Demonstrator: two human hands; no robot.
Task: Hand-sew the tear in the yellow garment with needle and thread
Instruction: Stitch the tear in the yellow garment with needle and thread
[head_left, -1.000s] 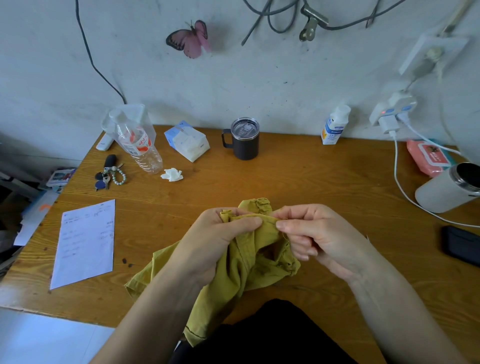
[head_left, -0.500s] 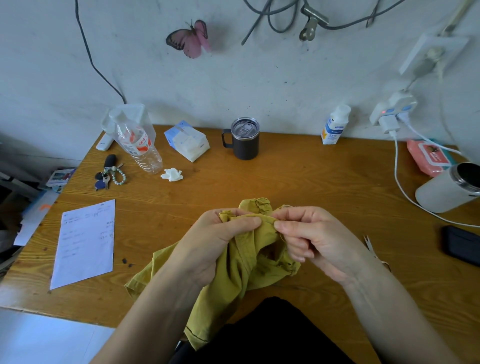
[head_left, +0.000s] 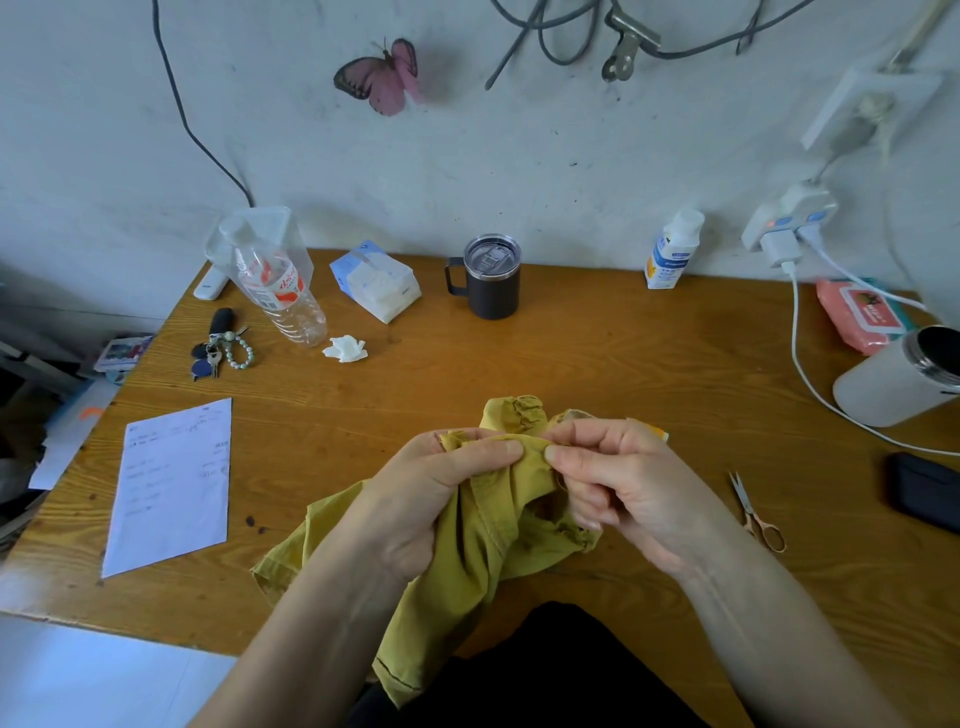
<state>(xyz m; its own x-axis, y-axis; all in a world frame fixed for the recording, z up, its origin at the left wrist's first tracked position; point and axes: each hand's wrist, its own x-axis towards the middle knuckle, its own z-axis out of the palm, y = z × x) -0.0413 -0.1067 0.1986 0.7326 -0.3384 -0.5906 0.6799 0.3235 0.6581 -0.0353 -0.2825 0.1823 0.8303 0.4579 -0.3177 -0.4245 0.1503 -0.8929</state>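
Observation:
The yellow garment (head_left: 485, 540) is bunched above the wooden table's near edge and hangs down toward my lap. My left hand (head_left: 441, 499) grips a fold of it, thumb pressed along the top seam. My right hand (head_left: 618, 483) pinches at that same seam just right of the left thumb, where a thin dark needle (head_left: 537, 450) shows between the fingertips. The thread is too fine to make out. The tear itself is hidden in the folds.
Small scissors (head_left: 753, 512) lie right of my right hand. A black phone (head_left: 924, 491) and a white flask (head_left: 898, 379) sit at the far right, with a charger cable (head_left: 810, 379). A paper sheet (head_left: 171, 483), keys (head_left: 221, 351), bottle (head_left: 280, 291), tissue pack (head_left: 376, 280) and mug (head_left: 491, 278) stand further back.
My right hand has shifted slightly left along the seam, uncovering the scissors on the table. The left hand keeps its grip in the same place.

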